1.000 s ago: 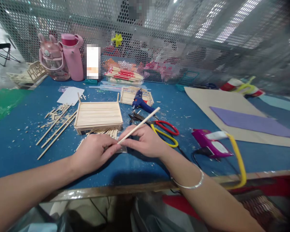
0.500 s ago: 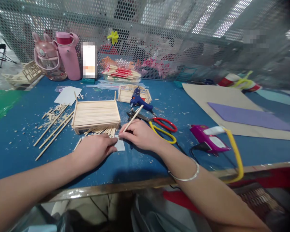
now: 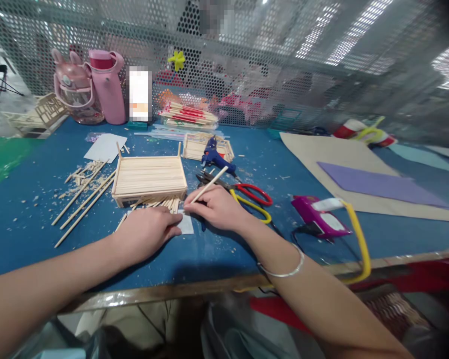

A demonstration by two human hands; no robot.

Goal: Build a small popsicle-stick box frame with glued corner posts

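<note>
My right hand (image 3: 219,207) is closed on a thin wooden stick (image 3: 213,182) that slants up and to the right. Its fingertips are at the right end of a small white paper (image 3: 186,224). My left hand (image 3: 145,232) rests on the same paper, thumb and forefinger close together at its edge; whether they pinch anything is hidden. Just beyond the hands stands a box-like stick model (image 3: 149,175) with two upright posts at its back corners. Short cut sticks (image 3: 168,203) lie between the model and my hands.
Scissors with red and yellow handles (image 3: 252,194) lie right of my right hand, a blue glue gun (image 3: 217,157) behind them. Long sticks (image 3: 84,205) and scraps lie left. A purple device (image 3: 320,218) with a yellow strap is at the right. Pink bottles (image 3: 108,89) stand at the back.
The stick in my right hand has tilted slightly, its upper end a little further right and lower. My left hand has hardly moved. The camera view has shifted slightly.
</note>
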